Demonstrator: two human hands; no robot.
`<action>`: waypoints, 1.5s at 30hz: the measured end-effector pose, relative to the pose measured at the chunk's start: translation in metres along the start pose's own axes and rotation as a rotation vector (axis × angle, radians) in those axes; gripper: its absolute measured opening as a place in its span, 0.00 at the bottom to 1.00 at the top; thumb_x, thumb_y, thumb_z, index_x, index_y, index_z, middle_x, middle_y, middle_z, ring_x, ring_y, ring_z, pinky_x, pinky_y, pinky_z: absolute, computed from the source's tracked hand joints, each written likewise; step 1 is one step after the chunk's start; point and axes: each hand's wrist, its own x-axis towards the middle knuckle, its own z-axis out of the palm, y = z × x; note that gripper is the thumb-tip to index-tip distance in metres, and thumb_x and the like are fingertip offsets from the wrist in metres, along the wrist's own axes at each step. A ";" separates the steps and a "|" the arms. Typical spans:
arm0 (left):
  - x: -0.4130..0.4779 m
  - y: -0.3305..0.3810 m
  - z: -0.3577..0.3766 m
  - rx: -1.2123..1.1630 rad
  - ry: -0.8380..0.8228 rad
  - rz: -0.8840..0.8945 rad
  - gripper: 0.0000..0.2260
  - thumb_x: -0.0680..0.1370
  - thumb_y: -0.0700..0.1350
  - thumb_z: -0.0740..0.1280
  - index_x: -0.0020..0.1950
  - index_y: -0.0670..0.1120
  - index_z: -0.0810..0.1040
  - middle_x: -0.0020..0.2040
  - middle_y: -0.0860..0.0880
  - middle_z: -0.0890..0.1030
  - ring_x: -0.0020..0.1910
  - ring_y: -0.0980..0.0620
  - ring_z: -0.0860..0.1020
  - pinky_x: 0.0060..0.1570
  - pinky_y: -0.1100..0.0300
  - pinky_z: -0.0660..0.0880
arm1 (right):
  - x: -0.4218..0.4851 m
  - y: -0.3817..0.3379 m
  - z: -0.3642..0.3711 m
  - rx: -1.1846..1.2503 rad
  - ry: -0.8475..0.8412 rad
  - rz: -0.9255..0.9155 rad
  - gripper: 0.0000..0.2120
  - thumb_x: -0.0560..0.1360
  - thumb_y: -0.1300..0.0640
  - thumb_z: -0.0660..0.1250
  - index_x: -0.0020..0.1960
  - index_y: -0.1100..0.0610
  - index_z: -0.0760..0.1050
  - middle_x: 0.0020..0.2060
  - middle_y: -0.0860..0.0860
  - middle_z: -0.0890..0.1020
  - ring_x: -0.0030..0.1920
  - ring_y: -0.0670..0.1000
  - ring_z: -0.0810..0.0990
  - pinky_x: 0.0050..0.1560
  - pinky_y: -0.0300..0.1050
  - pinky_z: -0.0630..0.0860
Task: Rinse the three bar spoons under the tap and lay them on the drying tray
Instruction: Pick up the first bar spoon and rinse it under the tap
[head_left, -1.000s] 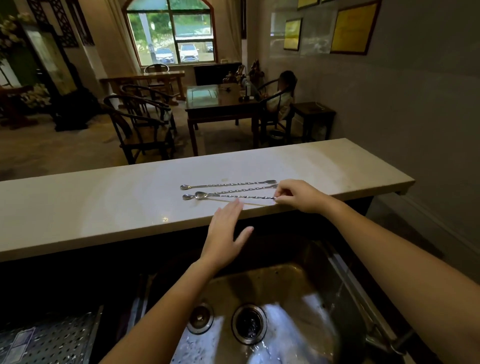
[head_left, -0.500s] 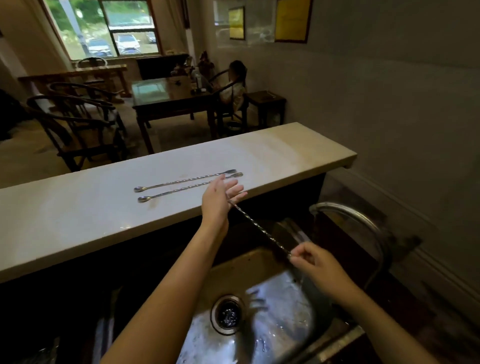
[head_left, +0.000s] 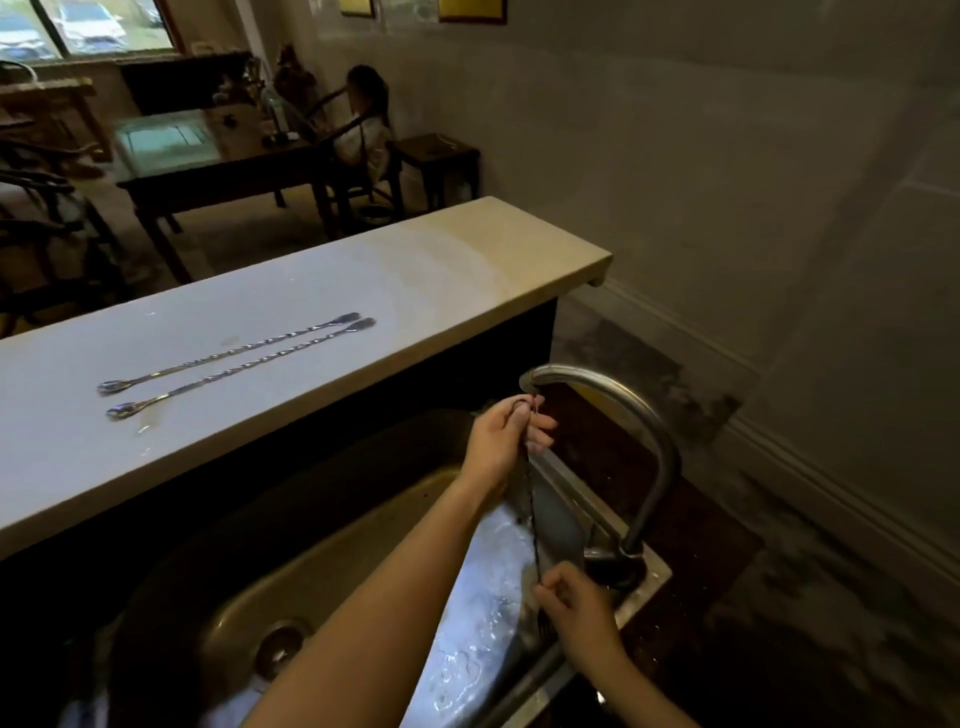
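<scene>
A long twisted bar spoon (head_left: 531, 512) hangs nearly upright over the steel sink (head_left: 332, 566), just under the spout of the curved tap (head_left: 641, 415). My left hand (head_left: 501, 441) pinches its upper end close to the spout. My right hand (head_left: 579, 610) pinches its lower end near the tap's base. No stream of water is visible from the spout. Two more bar spoons, the far one (head_left: 228, 353) and the near one (head_left: 239, 369), lie side by side on the pale counter (head_left: 467, 270). The drying tray is out of view.
The sink's floor is wet and shiny, with a drain (head_left: 278, 649) at lower left. The raised counter runs along the far side of the sink. Behind it stand dark wooden tables and chairs, with a person seated at one (head_left: 363, 119). A wall is on the right.
The spoon went from slanting off the counter's edge to hanging upright under the tap. My left hand came off the counter to the spout. My view turned right and down.
</scene>
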 end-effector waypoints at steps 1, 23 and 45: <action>-0.001 -0.002 0.001 0.027 -0.017 0.005 0.11 0.82 0.40 0.55 0.55 0.39 0.76 0.36 0.47 0.81 0.27 0.59 0.78 0.30 0.68 0.75 | -0.001 0.003 0.002 0.016 -0.003 0.001 0.18 0.73 0.71 0.66 0.32 0.54 0.67 0.27 0.48 0.71 0.29 0.41 0.73 0.33 0.29 0.68; -0.003 0.003 -0.008 0.211 -0.268 -0.035 0.12 0.81 0.38 0.57 0.62 0.38 0.74 0.40 0.46 0.80 0.35 0.56 0.79 0.38 0.65 0.78 | -0.004 0.012 0.008 0.052 -0.016 0.049 0.16 0.74 0.66 0.67 0.32 0.53 0.68 0.28 0.47 0.72 0.32 0.43 0.72 0.34 0.27 0.70; -0.064 -0.022 -0.141 -0.757 0.463 -0.429 0.10 0.81 0.36 0.55 0.47 0.34 0.74 0.31 0.38 0.83 0.29 0.46 0.83 0.29 0.60 0.80 | 0.079 -0.147 -0.041 0.238 0.040 0.059 0.04 0.77 0.64 0.64 0.49 0.64 0.76 0.30 0.56 0.78 0.27 0.48 0.77 0.25 0.33 0.78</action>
